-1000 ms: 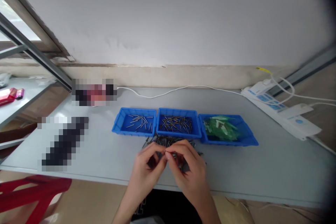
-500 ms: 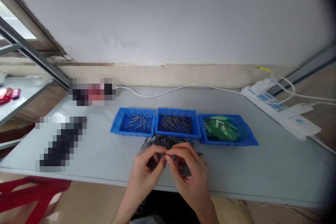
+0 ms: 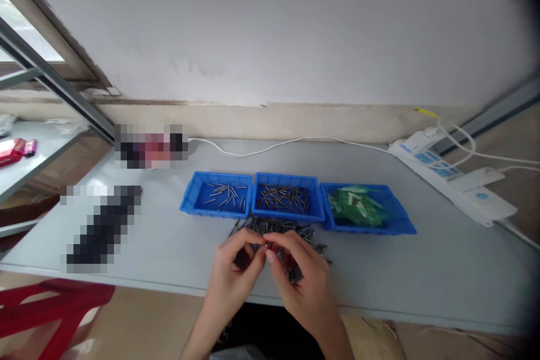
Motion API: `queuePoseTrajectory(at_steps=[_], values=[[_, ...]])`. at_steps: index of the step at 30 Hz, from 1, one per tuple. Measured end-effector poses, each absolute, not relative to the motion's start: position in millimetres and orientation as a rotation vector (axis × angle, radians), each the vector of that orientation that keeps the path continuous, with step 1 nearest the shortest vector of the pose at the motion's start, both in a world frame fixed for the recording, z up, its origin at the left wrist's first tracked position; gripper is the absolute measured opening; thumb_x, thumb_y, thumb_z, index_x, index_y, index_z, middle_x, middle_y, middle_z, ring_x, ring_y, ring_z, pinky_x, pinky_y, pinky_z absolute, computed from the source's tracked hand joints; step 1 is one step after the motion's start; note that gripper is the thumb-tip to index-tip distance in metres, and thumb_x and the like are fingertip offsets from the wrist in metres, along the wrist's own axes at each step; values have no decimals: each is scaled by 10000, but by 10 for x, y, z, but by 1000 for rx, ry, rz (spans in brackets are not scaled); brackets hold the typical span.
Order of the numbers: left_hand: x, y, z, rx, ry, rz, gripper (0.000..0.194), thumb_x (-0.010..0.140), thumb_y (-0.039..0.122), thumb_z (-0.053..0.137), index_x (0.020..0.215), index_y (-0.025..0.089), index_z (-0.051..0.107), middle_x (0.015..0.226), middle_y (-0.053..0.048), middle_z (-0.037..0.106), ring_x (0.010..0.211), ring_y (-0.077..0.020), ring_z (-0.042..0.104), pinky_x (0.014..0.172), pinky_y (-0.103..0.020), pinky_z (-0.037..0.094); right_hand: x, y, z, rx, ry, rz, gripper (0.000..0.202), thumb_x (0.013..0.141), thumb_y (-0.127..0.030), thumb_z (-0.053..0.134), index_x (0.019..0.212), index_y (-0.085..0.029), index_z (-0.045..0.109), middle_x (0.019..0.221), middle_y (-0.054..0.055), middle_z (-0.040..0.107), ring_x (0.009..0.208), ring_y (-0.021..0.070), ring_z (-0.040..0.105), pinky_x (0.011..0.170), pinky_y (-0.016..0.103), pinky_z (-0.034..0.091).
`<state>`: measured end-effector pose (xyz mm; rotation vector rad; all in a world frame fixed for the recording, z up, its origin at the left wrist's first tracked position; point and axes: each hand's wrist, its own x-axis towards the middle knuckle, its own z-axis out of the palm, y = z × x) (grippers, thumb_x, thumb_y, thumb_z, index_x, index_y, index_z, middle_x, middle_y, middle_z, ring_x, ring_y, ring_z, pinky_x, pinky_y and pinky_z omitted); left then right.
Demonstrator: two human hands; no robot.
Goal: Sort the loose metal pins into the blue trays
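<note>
One small part [image 3: 266,246] sits pinched in the left hand [image 3: 237,261], right hand [image 3: 304,274] thumb and finger slightly parted beside it, contact unclear, above the metal pin pile [image 3: 298,229]; brace left, work right lightly.

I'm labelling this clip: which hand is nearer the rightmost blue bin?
Right: the right hand sits front-left of the rightmost blue bin; the left hand is farther left.
</note>
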<state>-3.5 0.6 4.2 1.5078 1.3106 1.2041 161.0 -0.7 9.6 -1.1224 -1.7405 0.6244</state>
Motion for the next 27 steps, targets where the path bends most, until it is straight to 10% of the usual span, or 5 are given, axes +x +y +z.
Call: queuePoseTrajectory(at_steps=[27], values=[[-41, -13, -15, 1460, 1355, 1204, 177, 1010, 320, 681, 928, 184, 759, 693, 0, 645, 611, -134, 536, 587, -226, 426, 1624, -12, 56, -1149, -1759, 594, 187, 1071, -220, 604, 1214, -247, 722, 925, 16, 774, 716, 147, 702, 664, 270, 563]])
